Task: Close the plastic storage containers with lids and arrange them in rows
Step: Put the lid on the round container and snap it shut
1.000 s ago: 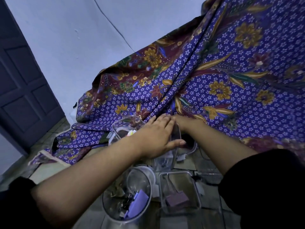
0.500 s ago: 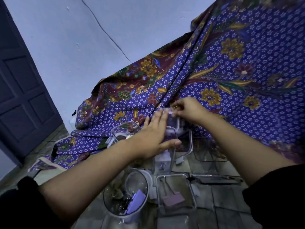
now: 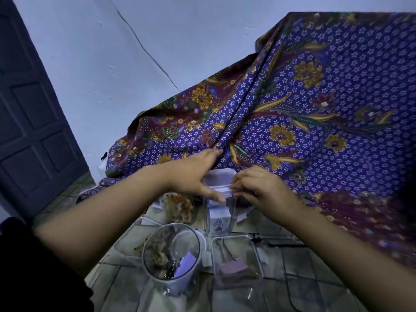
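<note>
A tall clear container stands on the tiled floor with a clear lid lying on its top. My left hand lies over the lid's left side, thumb along its front edge. My right hand pinches the lid's right front edge. In front stand a round clear jar, open, with clips and a purple item inside, and a square clear container, open, with a pink binder clip inside. Another clear container with colourful contents sits behind the jar, partly hidden by my left arm.
A purple flowered cloth drapes over something large behind and to the right of the containers. A dark door is at the left, a pale wall behind. Flat clear lids lie on the floor near the jar.
My right hand has brought the lid down from against the cloth onto the tall container. My left hand has moved up onto the lid. The view has tilted upward.
</note>
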